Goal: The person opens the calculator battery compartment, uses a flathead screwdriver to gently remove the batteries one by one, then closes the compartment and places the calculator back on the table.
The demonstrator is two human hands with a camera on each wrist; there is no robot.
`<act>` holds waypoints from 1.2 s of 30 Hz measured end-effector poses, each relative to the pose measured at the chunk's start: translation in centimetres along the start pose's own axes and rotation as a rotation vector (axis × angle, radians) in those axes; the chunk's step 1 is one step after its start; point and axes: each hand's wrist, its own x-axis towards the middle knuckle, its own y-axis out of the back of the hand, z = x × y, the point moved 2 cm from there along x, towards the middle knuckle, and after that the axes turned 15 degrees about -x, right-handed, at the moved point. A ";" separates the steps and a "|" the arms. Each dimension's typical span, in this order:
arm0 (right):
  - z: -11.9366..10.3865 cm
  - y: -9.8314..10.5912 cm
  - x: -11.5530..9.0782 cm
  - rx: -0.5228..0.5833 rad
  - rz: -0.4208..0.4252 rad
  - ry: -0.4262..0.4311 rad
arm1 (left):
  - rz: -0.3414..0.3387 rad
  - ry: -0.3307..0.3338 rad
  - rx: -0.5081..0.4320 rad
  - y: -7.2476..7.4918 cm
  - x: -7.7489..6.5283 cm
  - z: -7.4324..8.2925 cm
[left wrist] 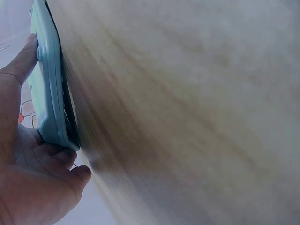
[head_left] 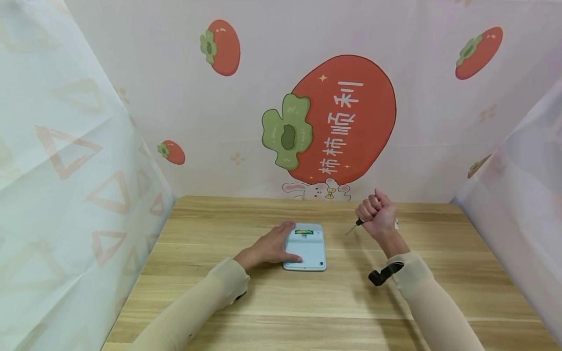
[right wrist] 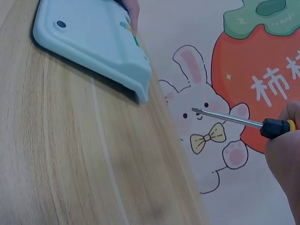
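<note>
A light-blue flat electronic device (head_left: 307,251) lies back side up on the wooden table, a green battery (head_left: 304,232) showing in the slot near its far end. My left hand (head_left: 274,243) grips it along the left side. The thumb (left wrist: 29,54) presses on its back while the other fingers curl round its far corner. To the right, my right hand (head_left: 378,214) is raised above the table, fingers wrapped round a screwdriver (right wrist: 229,118). Its thin metal shaft points down and left, apart from the device. Most of the handle is hidden in the fist.
The wooden table (head_left: 210,312) ends at a back wall covering (head_left: 250,122) printed with persimmons and a rabbit. White patterned sheets (head_left: 57,195) stand along both sides. A black strap mount (head_left: 384,274) sits on the right wrist, over the sleeve.
</note>
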 end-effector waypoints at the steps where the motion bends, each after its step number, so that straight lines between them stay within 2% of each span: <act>1: 0.1 -0.1 0.0 0.003 -0.002 -0.007 | -0.001 0.000 -0.002 0.0 -0.1 0.0; 21: 2.2 -2.8 1.2 -0.059 -0.034 -0.046 | -0.005 -0.005 0.008 0.1 -0.1 0.2; 28: 3.1 -3.5 1.8 -0.113 0.001 -0.034 | -0.006 -0.014 0.010 0.2 -0.1 0.1; 36: 4.3 -4.2 2.4 -0.126 -0.024 -0.004 | -0.011 -0.019 0.020 0.0 0.1 -0.1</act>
